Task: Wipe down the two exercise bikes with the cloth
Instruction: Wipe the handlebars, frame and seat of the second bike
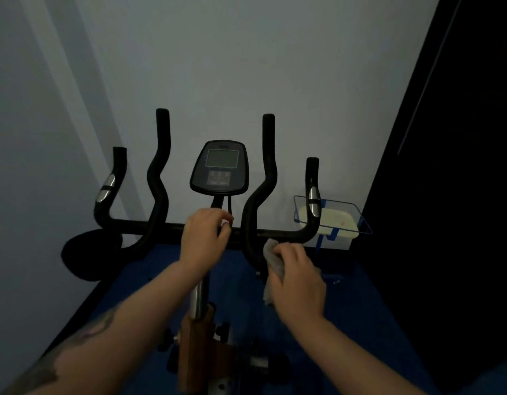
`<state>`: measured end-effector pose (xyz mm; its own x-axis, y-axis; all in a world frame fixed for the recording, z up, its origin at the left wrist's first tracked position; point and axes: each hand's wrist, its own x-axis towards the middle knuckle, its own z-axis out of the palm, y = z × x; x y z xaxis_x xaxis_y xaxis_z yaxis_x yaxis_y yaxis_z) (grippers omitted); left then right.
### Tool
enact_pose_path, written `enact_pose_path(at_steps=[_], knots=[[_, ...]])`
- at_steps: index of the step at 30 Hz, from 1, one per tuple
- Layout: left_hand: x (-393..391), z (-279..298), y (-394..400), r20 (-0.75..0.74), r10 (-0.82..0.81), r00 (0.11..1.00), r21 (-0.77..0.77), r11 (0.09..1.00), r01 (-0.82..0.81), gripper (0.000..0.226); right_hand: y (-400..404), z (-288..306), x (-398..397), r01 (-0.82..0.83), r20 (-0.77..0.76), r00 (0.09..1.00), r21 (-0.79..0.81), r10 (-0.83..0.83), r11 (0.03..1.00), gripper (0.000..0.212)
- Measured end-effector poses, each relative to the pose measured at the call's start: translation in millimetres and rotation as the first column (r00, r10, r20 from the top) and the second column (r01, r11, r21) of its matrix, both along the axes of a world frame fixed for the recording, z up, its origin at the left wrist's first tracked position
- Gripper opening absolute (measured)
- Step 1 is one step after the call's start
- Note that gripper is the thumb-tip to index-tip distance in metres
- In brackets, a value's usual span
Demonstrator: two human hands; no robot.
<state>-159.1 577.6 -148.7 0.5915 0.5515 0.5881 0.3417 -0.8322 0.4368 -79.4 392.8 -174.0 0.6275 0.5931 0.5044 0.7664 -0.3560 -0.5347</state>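
An exercise bike stands right in front of me, its black handlebars [158,226] spreading left and right with several upright grips. Its console [220,166] with a grey screen sits in the middle. My left hand [202,240] grips the centre of the crossbar just below the console. My right hand [296,277] holds a grey cloth [272,258] pressed against the lower curve of the inner right grip [256,212]. Only one bike is in view.
A pale wall is close behind the bike. A blue wire basket [360,220] holding a pale tray stands at the right behind the outer grip. Blue flooring [346,309] lies below. A dark panel fills the right side. The bike's chrome post and brown frame [196,337] rise below my hands.
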Motion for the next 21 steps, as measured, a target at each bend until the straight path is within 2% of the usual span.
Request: enact_pose_path(at_steps=[4,7,11,13,16,21], knots=[[-1.9,-11.6,23.4,-0.112,0.032,0.993,0.027,0.999,-0.029,0.015,18.6,17.1,13.0,0.007,-0.061,0.998,0.095,-0.002,0.995,0.018],[0.2,-20.9,23.3,-0.077,0.074,0.994,0.073,0.995,-0.069,0.013,14.9,4.4,-2.0,0.027,-0.114,0.993,0.15,-0.009,0.988,0.019],[0.7,-28.7,18.4,-0.045,0.114,0.992,0.152,0.983,-0.106,0.013,18.1,2.2,6.2,-0.051,0.023,0.999,0.084,0.049,0.995,0.022],[0.4,-30.8,17.5,-0.049,0.126,0.991,0.18,0.977,-0.115,0.013,32.1,15.7,16.7,-0.035,-0.016,0.999,0.064,0.036,0.997,0.02],[-0.2,-32.0,18.2,-0.048,0.113,0.992,0.21,0.973,-0.1,0.011,31.8,12.6,13.5,0.01,-0.113,0.994,0.149,0.007,0.989,0.015],[-2.2,-34.9,17.8,-0.047,0.094,0.994,0.235,0.969,-0.08,0.012,25.4,2.9,7.4,-0.049,-0.12,0.99,0.188,0.072,0.981,0.012]])
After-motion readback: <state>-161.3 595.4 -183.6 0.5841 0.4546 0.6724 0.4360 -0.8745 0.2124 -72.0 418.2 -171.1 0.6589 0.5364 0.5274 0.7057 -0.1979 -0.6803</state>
